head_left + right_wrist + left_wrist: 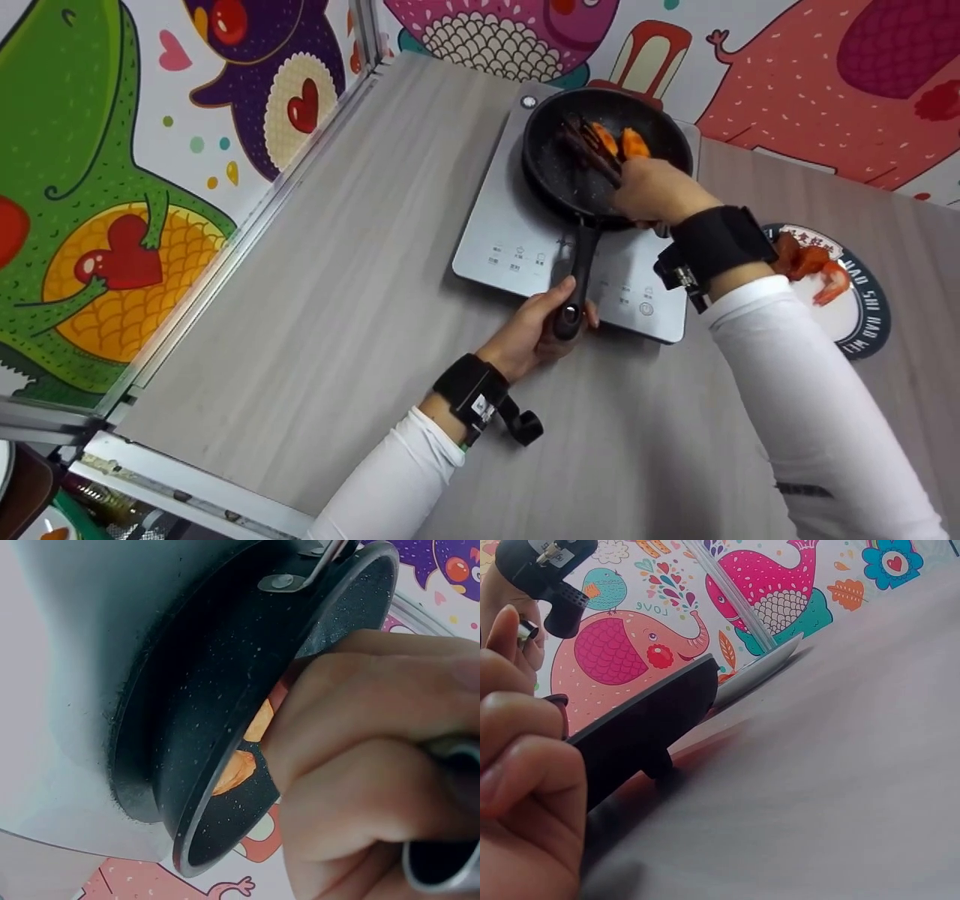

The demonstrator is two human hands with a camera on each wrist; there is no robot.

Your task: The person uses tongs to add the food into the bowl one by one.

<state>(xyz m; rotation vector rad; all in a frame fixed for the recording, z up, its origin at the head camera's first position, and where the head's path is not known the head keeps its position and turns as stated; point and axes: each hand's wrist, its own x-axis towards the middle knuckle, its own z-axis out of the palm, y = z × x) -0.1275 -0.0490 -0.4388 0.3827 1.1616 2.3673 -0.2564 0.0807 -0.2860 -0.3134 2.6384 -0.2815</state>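
Note:
A black frying pan (551, 176) sits on a silver induction cooker (487, 232), with orange pieces of food (634, 142) inside it. My left hand (536, 330) grips the end of the pan's handle (584, 255); its curled fingers show in the left wrist view. Over the pan's near right rim, my right hand (660, 187) holds dark tongs (592, 150), their tips down among the food. In the right wrist view a hollow metal handle end (442, 870) sticks out of that hand. The hand hides part of the pan and food.
Right of the cooker lies a round plate (870, 315) with reddish-orange food (806, 259), partly behind the right wrist. Printed cartoon walls close off the back and left. A metal rail (180, 480) runs along the table's lower left edge.

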